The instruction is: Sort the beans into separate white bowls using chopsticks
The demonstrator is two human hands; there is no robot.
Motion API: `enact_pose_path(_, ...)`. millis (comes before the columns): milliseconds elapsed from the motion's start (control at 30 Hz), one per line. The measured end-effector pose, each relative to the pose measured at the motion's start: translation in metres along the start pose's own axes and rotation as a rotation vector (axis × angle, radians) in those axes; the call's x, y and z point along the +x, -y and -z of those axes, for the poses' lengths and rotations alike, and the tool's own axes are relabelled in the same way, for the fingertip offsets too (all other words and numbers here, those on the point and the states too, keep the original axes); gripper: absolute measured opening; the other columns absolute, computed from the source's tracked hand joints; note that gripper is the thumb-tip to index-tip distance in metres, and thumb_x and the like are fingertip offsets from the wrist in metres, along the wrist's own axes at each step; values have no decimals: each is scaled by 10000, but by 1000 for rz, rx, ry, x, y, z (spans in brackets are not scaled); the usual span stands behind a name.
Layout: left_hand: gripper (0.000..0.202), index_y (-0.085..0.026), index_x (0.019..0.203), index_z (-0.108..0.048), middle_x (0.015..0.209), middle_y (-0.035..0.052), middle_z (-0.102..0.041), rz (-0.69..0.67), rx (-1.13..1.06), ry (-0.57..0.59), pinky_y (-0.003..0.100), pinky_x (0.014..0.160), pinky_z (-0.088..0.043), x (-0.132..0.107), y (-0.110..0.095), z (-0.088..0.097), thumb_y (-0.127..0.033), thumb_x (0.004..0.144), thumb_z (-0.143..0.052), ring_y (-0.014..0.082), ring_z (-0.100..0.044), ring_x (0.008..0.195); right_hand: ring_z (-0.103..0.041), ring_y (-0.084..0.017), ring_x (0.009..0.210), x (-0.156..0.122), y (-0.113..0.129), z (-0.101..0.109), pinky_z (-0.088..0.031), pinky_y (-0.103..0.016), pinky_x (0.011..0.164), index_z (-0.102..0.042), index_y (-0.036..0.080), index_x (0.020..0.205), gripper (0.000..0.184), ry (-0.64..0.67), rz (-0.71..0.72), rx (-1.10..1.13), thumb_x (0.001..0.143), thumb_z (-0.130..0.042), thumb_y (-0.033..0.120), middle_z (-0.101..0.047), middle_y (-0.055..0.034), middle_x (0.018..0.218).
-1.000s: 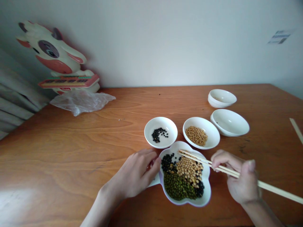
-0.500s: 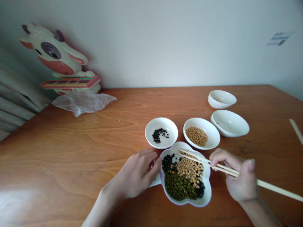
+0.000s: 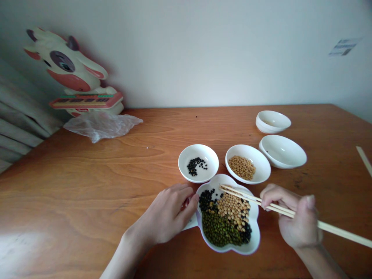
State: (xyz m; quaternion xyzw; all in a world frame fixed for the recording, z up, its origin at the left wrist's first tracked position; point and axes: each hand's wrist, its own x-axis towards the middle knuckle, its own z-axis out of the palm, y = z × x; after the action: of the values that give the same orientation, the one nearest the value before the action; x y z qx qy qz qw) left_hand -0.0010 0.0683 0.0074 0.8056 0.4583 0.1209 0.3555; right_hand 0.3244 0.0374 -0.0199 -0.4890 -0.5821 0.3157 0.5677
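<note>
A white scalloped bowl with a lilac rim and a short handle holds green beans, yellow soybeans and black beans. My left hand is closed on its handle side, fingers at the left rim. Wooden chopsticks are gripped in my right hand, to the right of the bowl. Their tips lie close together over the upper soybeans; whether a bean is between them I cannot tell. Just behind are a round white bowl of black beans and another white bowl of soybeans.
Two more white bowls, a nearer one and a farther one, stand at the back right. A pale stick lies at the right edge. Clear plastic film sits before a cow-shaped toy keyboard at the back left.
The chopstick tips have drawn closer together, and my right hand has shifted slightly to the right. My left hand and the scalloped bowl have stayed put.
</note>
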Motion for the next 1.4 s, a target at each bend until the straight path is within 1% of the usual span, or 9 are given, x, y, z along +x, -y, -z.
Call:
enact_pose_path(100,474,-226,902,-613,905,38,-703,-4,-2,-4,364,831,-499,0,1,0,-470,1242,-391,223,-664,845,-606,-239,563,2,4,0,-463,-374,509,-792,267,618,849,-13,32,25,1082,-371,840,-664,-74,589)
enact_pose_path(200,478,-224,931,-649,921,47,-722,-12,-1,-19,363,840,-515,0,1,-1,-478,1243,-391,228,-678,857,-611,-247,568,4,10,9,-465,-384,524,-798,275,611,863,-58,18,61,1073,-367,862,-650,-71,566)
enact_pose_path(300,475,-224,965,-684,931,51,-739,-16,5,-25,364,850,-527,0,1,-1,-476,1245,-394,234,-696,869,-618,-272,621,5,12,30,-477,-424,603,-841,291,663,864,-125,9,73,1076,-344,864,-640,-83,563)
enact_pose_path(467,463,-228,967,-678,932,48,-743,-18,0,-24,365,840,-530,1,2,0,-473,1246,-403,234,-698,858,-578,-319,707,2,5,68,-417,-503,683,-851,317,694,796,-316,-58,17,1068,-393,851,-645,-132,673)
enact_pose_path(667,493,-232,887,-617,872,38,-709,-15,15,-10,358,790,-507,1,1,1,-476,1248,-386,223,-670,809,-568,-340,725,-6,1,89,-397,-526,718,-845,327,693,794,-337,-55,-21,1092,-358,813,-610,-146,651)
enact_pose_path(867,502,-237,889,-595,886,28,-709,2,22,4,359,805,-494,0,2,1,-511,1250,-377,226,-681,841,-539,-319,659,-15,14,77,-402,-512,683,-857,335,718,785,-268,-50,56,1073,-363,832,-570,-120,583)
enact_pose_path(1100,490,-235,903,-625,907,44,-735,-20,41,-35,369,806,-496,-2,3,1,-507,1240,-394,231,-694,841,-584,-290,604,-32,26,44,-474,-454,565,-853,313,685,822,-125,-51,25,1079,-354,834,-623,-100,562)
enact_pose_path(1233,480,-230,948,-660,934,48,-746,-10,31,-25,371,839,-509,-1,2,1,-497,1245,-395,238,-699,874,-598,-249,558,-29,22,26,-470,-386,495,-816,287,658,835,-70,-62,41,1078,-362,849,-643,-70,565)
enact_pose_path(1400,479,-224,967,-685,943,55,-755,-7,40,-20,365,847,-522,0,1,2,-489,1247,-399,237,-703,878,-591,-224,547,-20,24,12,-466,-359,494,-795,266,662,836,-72,-38,51,1093,-357,833,-652,-63,581)
